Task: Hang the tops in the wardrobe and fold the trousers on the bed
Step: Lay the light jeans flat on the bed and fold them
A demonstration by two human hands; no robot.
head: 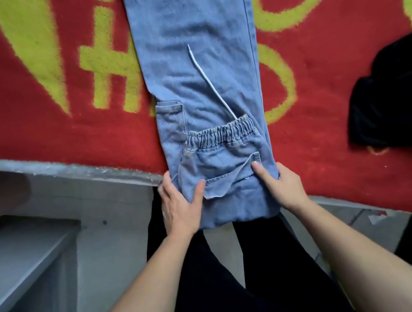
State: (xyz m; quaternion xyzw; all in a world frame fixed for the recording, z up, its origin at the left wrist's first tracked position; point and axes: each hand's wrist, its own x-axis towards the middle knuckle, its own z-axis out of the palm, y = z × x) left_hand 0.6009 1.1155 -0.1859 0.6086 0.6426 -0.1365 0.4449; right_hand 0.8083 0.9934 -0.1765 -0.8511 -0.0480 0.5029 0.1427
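Fingers (167, 185) of left hand (180, 209) and right hand (282, 188) curl round the near folded end of light blue denim trousers (195, 51), thumbs on top. Trousers lie lengthwise on red fleece blanket with yellow-green pattern (35, 113) covering the bed, overhanging its grey edge (69, 172). Crumpled black garment (394, 108) lies well apart at right; grey step (14, 251) stands at left.

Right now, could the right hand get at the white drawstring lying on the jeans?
Probably yes: nothing lies between the right hand and the drawstring, though it must first release the jeans.
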